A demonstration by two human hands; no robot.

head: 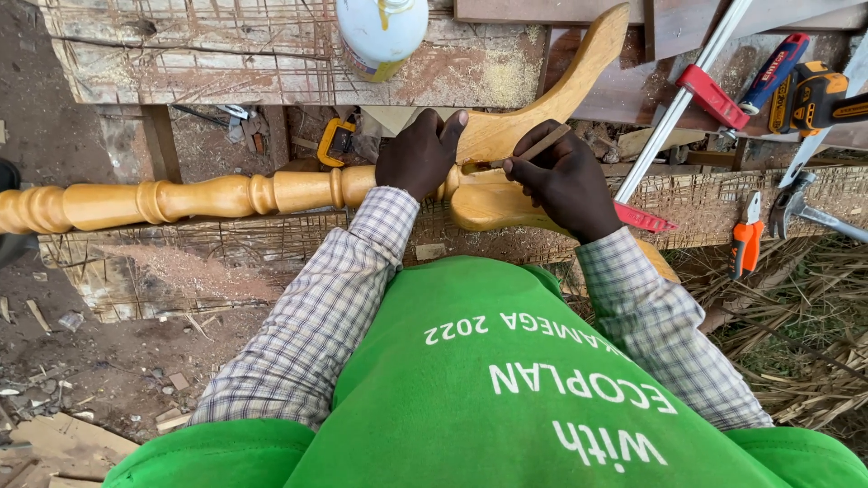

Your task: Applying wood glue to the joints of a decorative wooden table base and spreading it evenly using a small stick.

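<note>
A turned, varnished wooden post (181, 197) lies across the workbench, joined to a curved wooden arm piece (542, 99). My left hand (420, 154) rests on the post right at the joint, fingers curled over it. My right hand (565, 181) holds a thin wooden stick (535, 147) whose tip points into a slot in the joint. Checked sleeves and a green apron fill the lower view.
A white glue bottle (380, 32) stands on the bench top. A red bar clamp (696, 99) angles down at the right, by a yellow and black tool (809, 95), orange-handled pliers (746, 239) and a hammer (800, 210). Wood scraps and shavings litter the ground.
</note>
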